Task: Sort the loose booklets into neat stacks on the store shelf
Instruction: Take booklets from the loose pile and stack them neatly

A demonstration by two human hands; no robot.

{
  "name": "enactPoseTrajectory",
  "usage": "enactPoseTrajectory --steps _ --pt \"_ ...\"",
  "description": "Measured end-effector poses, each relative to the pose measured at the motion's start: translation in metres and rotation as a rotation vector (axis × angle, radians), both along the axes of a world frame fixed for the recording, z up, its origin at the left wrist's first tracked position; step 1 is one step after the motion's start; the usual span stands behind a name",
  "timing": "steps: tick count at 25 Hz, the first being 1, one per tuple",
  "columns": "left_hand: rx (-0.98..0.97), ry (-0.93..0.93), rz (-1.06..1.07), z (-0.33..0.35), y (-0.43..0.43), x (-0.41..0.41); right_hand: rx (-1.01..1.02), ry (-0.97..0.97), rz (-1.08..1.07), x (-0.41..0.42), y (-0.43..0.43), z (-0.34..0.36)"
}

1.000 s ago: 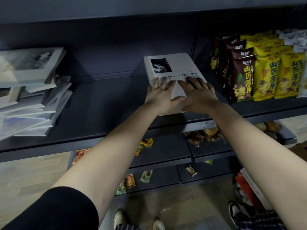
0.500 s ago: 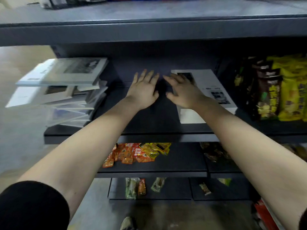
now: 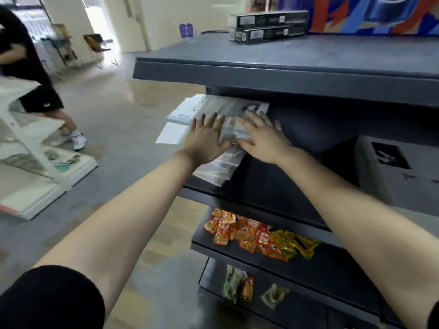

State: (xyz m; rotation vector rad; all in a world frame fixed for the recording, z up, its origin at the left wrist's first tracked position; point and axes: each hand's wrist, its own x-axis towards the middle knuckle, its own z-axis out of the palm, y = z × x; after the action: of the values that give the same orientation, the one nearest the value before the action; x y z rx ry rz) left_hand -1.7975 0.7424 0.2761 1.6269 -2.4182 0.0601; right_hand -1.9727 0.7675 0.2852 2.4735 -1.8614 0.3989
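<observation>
nearest, below the arms, orange and yellow snack packets (image 3: pixel 251 236) are seen on a lower shelf. above them, both hands are laid flat on a loose pile of booklets (image 3: pixel 185 112) at the left end of the dark shelf (image 3: pixel 280 191), where some booklets stick out past its edge. the left hand (image 3: pixel 206 141) is held with fingers straight and slightly spread. the right hand (image 3: pixel 263 138) is fanned likewise, and nothing is pinched. the step in hand is judged to be tackling this untidy pile. next, its sides would need to be gripped and the edges squared. farther off, long boxes (image 3: pixel 268 24) are seen on top.
</observation>
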Motion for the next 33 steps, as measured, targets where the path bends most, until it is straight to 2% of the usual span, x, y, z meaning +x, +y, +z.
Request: enactPoseTrajectory --steps 6,9,13,17,20,22,24,27,29,31,33 --pt "0.12 0.1 -0.048 -0.003 -0.036 0.086 0.104 0.076 -0.079 0.048 -0.047 -0.004" --pt "0.083 0.145 -0.078 -0.009 -0.048 0.096 0.043 0.137 -0.09 0.046 -0.052 -0.011" --pt "0.115 0.229 -0.059 -0.004 -0.056 0.088 -0.035 0.113 -0.138 0.042 -0.042 -0.006" --pt "0.039 0.081 -0.187 0.001 -0.054 0.069 -0.211 0.253 -0.166 0.046 -0.017 -0.007" --pt "0.089 -0.001 -0.336 0.002 -0.049 0.048 -0.415 0.207 0.018 0.054 0.0 -0.021" --pt "0.066 -0.163 -0.35 0.001 -0.046 0.041 -0.53 0.202 0.14 0.056 0.007 -0.026" --pt "0.039 -0.271 -0.398 0.0 -0.044 0.046 -0.488 0.214 0.205 0.049 0.009 -0.029" --pt "0.05 -0.253 -0.517 0.003 -0.047 0.066 -0.42 0.206 0.157 0.024 0.01 -0.036" --pt "0.041 -0.216 -0.577 0.004 -0.051 0.082 -0.422 0.079 0.022 0.004 0.013 -0.043" --pt "0.006 -0.182 -0.537 0.002 -0.059 0.095 -0.466 0.013 -0.037 -0.004 0.018 -0.049" --pt "-0.039 -0.117 -0.394 0.003 -0.068 0.104 -0.524 0.089 0.002 0.003 0.022 -0.052"
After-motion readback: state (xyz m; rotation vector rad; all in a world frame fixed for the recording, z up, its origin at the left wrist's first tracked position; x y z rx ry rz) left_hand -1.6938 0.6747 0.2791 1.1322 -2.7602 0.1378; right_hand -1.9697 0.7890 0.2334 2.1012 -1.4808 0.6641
